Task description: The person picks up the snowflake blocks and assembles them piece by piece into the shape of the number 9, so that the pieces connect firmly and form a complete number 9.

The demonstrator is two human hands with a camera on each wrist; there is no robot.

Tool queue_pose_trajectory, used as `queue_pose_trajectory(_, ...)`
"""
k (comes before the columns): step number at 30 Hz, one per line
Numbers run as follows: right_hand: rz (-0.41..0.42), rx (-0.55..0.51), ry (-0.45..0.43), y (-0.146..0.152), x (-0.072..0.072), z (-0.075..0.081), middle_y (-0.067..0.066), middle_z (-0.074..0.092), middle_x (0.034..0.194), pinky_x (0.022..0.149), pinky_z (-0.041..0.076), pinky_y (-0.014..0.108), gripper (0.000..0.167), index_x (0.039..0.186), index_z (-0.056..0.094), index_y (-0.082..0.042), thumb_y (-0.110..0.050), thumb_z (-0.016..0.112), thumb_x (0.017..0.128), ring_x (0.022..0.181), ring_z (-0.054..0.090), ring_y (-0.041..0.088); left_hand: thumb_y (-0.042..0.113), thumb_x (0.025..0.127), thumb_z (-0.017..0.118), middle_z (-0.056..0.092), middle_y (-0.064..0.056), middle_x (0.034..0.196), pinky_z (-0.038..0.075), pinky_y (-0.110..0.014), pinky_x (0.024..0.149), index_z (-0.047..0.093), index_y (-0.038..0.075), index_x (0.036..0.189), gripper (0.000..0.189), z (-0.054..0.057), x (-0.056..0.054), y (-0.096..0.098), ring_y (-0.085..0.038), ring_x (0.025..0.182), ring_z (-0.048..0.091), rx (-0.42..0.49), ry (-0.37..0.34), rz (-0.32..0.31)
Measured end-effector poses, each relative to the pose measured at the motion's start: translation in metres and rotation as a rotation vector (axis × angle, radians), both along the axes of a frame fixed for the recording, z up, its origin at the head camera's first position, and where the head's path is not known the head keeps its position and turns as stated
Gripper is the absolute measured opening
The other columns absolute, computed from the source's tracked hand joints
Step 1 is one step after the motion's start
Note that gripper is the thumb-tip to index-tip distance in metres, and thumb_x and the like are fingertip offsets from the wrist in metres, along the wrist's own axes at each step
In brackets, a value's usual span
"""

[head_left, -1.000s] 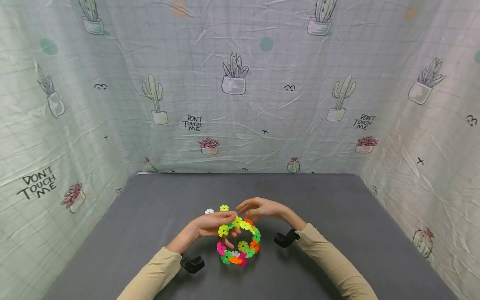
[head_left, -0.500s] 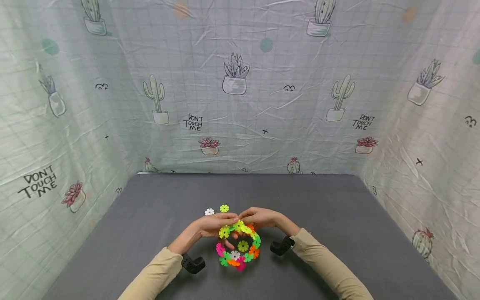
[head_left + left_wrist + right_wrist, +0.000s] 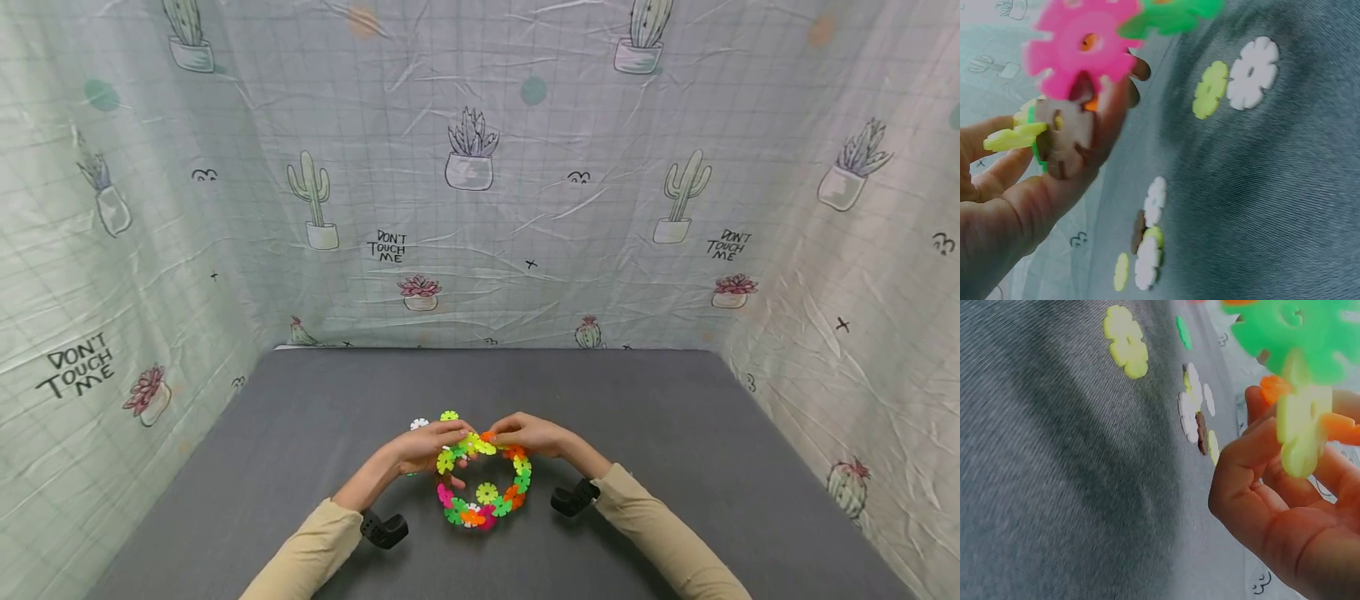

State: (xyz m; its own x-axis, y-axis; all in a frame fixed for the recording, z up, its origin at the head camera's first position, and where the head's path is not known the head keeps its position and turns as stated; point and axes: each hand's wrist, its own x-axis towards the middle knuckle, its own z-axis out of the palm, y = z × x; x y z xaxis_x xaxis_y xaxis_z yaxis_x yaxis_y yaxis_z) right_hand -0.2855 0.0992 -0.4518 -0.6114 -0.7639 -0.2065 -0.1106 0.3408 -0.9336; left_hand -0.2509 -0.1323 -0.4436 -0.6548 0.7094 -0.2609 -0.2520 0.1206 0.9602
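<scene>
A chain of interlocking flower-shaped plastic discs (image 3: 522,483), in pink, green, orange, yellow and brown, curves in a ring above the table. My left hand (image 3: 417,450) grips its upper left part, thumb and fingers around the discs. In the left wrist view a pink disc (image 3: 1085,47) and a brown disc (image 3: 1066,134) stand in front of that hand's fingers. My right hand (image 3: 532,435) pinches the chain at the upper right, by an orange disc (image 3: 488,437). The right wrist view has a yellow disc (image 3: 1304,425) and a green disc (image 3: 1297,328) before the hand; fingertips are partly hidden.
Behind the hands, a loose white disc (image 3: 418,423) and a yellow disc (image 3: 449,415) lie on the grey table (image 3: 637,400). A yellow-green disc (image 3: 487,493) lies inside the ring's outline. Several more loose discs (image 3: 1190,415) are grouped beyond. A patterned curtain (image 3: 480,250) encloses the table.
My right hand has come down from above the chain and taken hold of its upper right part. The chain's right side has shifted rightward. My left hand has stayed nearly still.
</scene>
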Motion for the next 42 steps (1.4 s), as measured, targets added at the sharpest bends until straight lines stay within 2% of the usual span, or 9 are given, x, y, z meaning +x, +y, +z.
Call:
queue_pose_trajectory(8,-0.088,0.006,0.062,0.007,0.002,0.001,0.009,0.057,0.092,0.062,0.048,0.025,0.024,0.101,0.058,0.0,-0.021,0.05,0.092,0.071,0.055,0.023,0.039,0.093,0.043,0.052,-0.006,0.091,0.052,-0.047,0.076,0.042,0.006,0.116,0.04,-0.009,-0.004,0.004,-0.011,0.067,0.049,0.042,-0.016,0.141)
queue_pose_trajectory(14,-0.084,-0.008,0.073,0.009,0.003,0.005,0.032,0.05,0.099,0.061,0.045,0.025,0.023,0.094,0.057,0.0,-0.021,0.049,0.092,0.065,0.051,0.015,0.035,0.089,0.052,0.048,-0.002,0.081,0.054,-0.041,0.071,0.046,0.015,0.098,0.022,-0.014,-0.005,0.007,-0.012,0.066,0.045,0.048,0.021,0.191)
queue_pose_trajectory(19,-0.078,-0.011,0.079,0.009,0.003,0.005,0.029,0.051,0.098,0.06,0.045,0.025,0.022,0.094,0.056,0.001,-0.019,0.048,0.092,0.065,0.05,0.015,0.027,0.088,0.055,0.053,-0.004,0.082,0.054,-0.041,0.069,0.046,0.013,0.1,0.021,-0.018,-0.008,0.005,-0.013,0.067,0.049,0.011,0.062,0.227)
queue_pose_trajectory(23,-0.073,-0.005,0.105,0.009,0.002,0.003,0.025,0.054,0.095,0.06,0.045,0.026,0.022,0.093,0.057,0.002,-0.019,0.049,0.092,0.065,0.051,0.017,0.025,0.088,0.056,0.056,-0.008,0.09,0.055,-0.04,0.068,0.043,0.004,0.118,0.039,-0.019,-0.008,0.005,-0.016,0.069,0.049,-0.021,0.103,0.228)
queue_pose_trajectory(27,-0.055,-0.001,0.139,0.008,0.002,0.003,0.03,0.052,0.094,0.059,0.044,0.026,0.024,0.09,0.055,0.004,-0.019,0.048,0.092,0.062,0.049,0.015,0.025,0.089,0.054,0.054,-0.019,0.108,0.055,-0.039,0.071,0.036,0.0,0.132,0.053,-0.019,-0.007,0.006,-0.017,0.074,0.051,-0.039,0.104,0.232)
queue_pose_trajectory(31,-0.058,0.011,0.183,0.007,0.003,0.002,0.026,0.056,0.092,0.058,0.043,0.025,0.022,0.09,0.058,0.002,-0.018,0.049,0.092,0.061,0.048,0.013,0.027,0.089,0.054,0.054,-0.017,0.103,0.054,-0.04,0.072,0.047,-0.004,0.123,0.047,-0.019,-0.006,0.008,-0.016,0.076,0.053,-0.071,0.079,0.234)
queue_pose_trajectory(35,-0.078,0.034,0.227,0.005,0.004,0.003,0.013,0.062,0.091,0.062,0.044,0.025,0.019,0.093,0.062,-0.002,-0.017,0.052,0.09,0.067,0.049,0.013,0.043,0.088,0.05,0.05,-0.008,0.089,0.054,-0.044,0.072,0.049,-0.006,0.113,0.055,-0.018,-0.009,0.009,-0.015,0.074,0.054,-0.094,0.019,0.172)
queue_pose_trajectory(38,-0.09,0.046,0.239,0.003,0.005,0.004,0.008,0.063,0.091,0.065,0.046,0.026,0.017,0.093,0.064,-0.003,-0.016,0.053,0.09,0.071,0.051,0.014,0.053,0.088,0.043,0.05,-0.009,0.098,0.053,-0.045,0.073,0.041,-0.006,0.123,0.068,-0.017,-0.011,0.01,-0.016,0.078,0.054,-0.101,-0.03,0.138)
queue_pose_trajectory(42,-0.086,0.06,0.242,0.001,0.005,0.004,0.009,0.063,0.09,0.065,0.045,0.026,0.018,0.092,0.064,-0.004,-0.018,0.053,0.09,0.07,0.05,0.014,0.041,0.092,0.042,0.05,-0.011,0.104,0.054,-0.042,0.07,0.042,-0.004,0.122,0.054,-0.017,-0.014,0.016,-0.017,0.079,0.053,-0.139,-0.021,0.135)
